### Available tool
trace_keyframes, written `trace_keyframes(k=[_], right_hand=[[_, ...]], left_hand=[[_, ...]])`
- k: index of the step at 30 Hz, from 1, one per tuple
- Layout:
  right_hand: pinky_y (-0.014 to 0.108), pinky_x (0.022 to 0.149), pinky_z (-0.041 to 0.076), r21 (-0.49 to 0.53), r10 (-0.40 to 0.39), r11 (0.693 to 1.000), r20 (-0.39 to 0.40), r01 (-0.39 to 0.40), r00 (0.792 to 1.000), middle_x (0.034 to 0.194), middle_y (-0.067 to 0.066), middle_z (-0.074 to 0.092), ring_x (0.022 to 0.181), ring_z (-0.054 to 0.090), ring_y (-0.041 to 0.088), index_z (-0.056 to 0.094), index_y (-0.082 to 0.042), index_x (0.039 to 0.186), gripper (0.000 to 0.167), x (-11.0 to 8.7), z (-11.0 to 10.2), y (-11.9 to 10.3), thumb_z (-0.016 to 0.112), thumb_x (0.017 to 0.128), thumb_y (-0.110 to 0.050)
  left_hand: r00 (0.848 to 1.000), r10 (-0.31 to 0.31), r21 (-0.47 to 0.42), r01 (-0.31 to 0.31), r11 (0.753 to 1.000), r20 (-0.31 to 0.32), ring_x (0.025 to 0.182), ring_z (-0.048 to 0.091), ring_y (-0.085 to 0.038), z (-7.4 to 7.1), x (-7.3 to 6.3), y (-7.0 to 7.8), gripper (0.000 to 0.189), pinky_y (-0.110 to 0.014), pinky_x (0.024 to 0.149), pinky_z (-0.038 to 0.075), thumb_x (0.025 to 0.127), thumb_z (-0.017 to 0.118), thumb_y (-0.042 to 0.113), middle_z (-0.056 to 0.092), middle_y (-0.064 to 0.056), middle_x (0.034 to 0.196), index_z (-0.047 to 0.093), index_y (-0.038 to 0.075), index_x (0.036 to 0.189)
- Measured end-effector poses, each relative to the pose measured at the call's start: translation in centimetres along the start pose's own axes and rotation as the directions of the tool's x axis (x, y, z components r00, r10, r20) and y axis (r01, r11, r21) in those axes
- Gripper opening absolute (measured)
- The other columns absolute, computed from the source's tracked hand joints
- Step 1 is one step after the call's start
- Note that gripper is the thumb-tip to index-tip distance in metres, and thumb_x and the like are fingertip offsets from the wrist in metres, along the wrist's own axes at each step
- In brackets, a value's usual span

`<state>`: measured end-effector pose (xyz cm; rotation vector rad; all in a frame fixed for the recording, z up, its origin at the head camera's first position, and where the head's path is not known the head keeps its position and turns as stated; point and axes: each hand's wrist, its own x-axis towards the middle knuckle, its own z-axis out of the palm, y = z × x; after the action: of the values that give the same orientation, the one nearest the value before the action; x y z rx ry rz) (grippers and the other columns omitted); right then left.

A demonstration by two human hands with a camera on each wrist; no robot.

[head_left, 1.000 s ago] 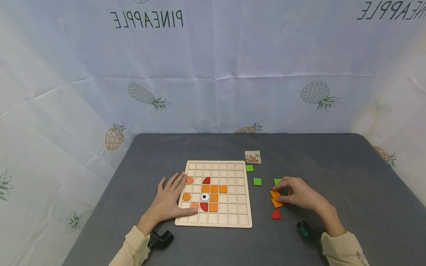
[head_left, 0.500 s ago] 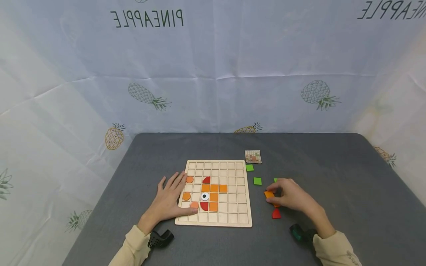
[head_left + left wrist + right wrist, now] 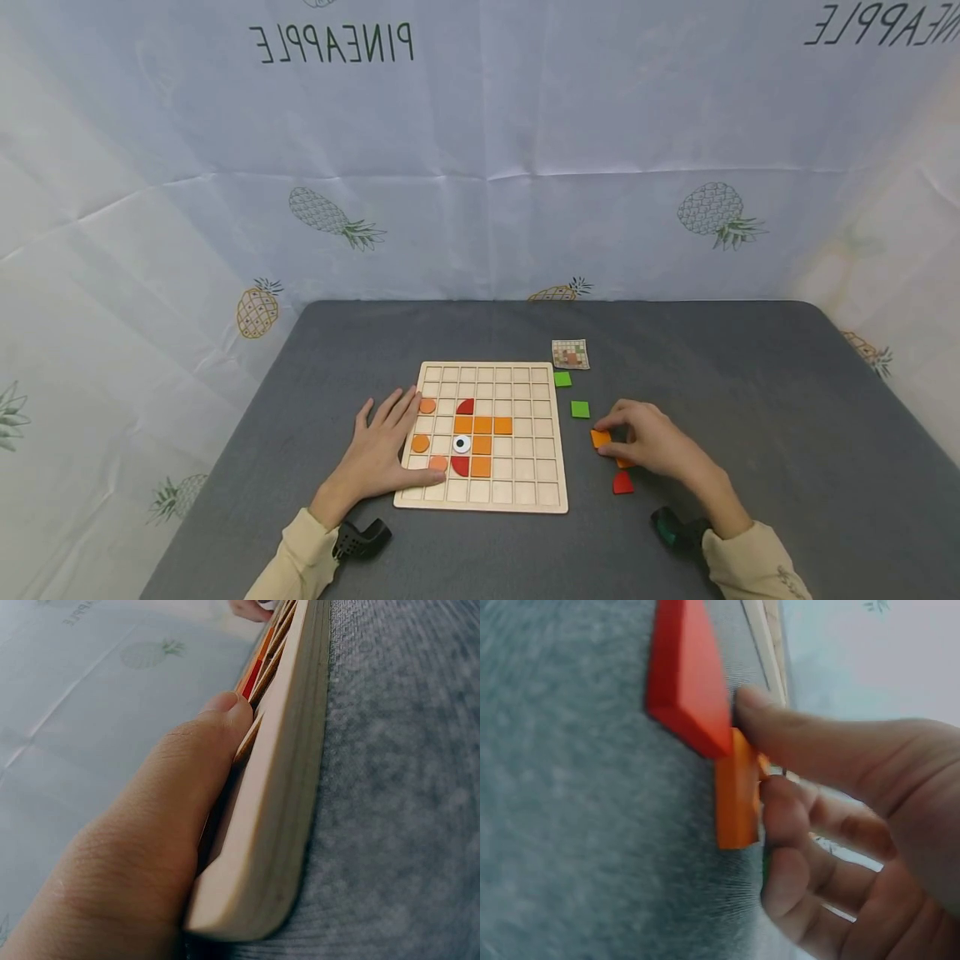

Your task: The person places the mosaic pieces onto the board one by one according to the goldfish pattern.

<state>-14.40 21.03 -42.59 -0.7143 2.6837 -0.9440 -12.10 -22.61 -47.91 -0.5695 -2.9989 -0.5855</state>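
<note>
Low right of centre, I have the right hand (image 3: pixel 651 437) pinching an orange tile (image 3: pixel 600 438), board (image 3: pixel 525 493) leftward under the spread left hand (image 3: pixel 382 454)

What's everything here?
Table: 1, grey, centre.
Pineapple backdrop: 1, pale, behind.
Grid board: 1, tan, on table.
Squares: 7, orange, five on board, two off.
More squares: at least 2, green, off board.
Discs: 3, orange, on board.
Quarter-circles: 3, red, two on board, one off.
Eye disc: 1, white/black, on board.
Picture card: 1, multicoloured, off board.
Wrist cameras: 2, black, wrists.
Sleeves: 2, cream, forearms.
Left hand: 1, on board.
Right hand: 1, pinching orange square.
</note>
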Motion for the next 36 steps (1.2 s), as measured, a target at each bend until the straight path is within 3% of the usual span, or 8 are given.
trace_keyframes(k=[6, 19, 36], right_hand=[[0.021, 0.052, 0.046, -0.059, 0.009, 0.998, -0.029, -0.011, 1.000, 0.092, 0.002, 0.068, 0.055, 0.047, -0.001, 0.084, 0.000, 0.109, 0.025, 0.3, 0.5, -0.4, 0.089, 0.090, -0.017], [0.021, 0.054, 0.046, -0.031, -0.053, 0.998, -0.033, 0.052, 0.998, 0.087, 0.000, 0.070, 0.058, 0.048, -0.002, 0.085, -0.001, 0.103, 0.021, 0.3, 0.8, -0.3, 0.089, 0.090, -0.017], [0.020, 0.053, 0.045, -0.040, -0.118, 0.993, -0.086, 0.115, 0.989, 0.086, 0.000, 0.072, 0.057, 0.046, -0.003, 0.086, -0.001, 0.105, 0.023, 1.7, 0.1, -3.1, 0.091, 0.089, -0.017]], left_hand=[[1.000, -0.004, 0.007, 0.004, 1.000, -0.002, 0.163, 0.032, -0.047, -0.1, 0.0, 0.0, 0.133, -0.082, 0.125, 0.015, 0.077, 0.064, 0.095, 0.037, -0.019, 0.177, 0.036, 0.004, 0.169], [1.000, -0.009, 0.002, 0.009, 1.000, 0.013, 0.163, 0.031, -0.047, 0.0, -0.3, 0.0, 0.132, -0.082, 0.124, 0.015, 0.078, 0.064, 0.094, 0.036, -0.019, 0.177, 0.035, 0.004, 0.170], [1.000, -0.018, 0.011, 0.018, 1.000, 0.011, 0.164, 0.030, -0.047, -0.1, 0.0, 0.1, 0.132, -0.082, 0.125, 0.015, 0.077, 0.067, 0.092, 0.035, -0.019, 0.177, 0.035, 0.004, 0.170]])
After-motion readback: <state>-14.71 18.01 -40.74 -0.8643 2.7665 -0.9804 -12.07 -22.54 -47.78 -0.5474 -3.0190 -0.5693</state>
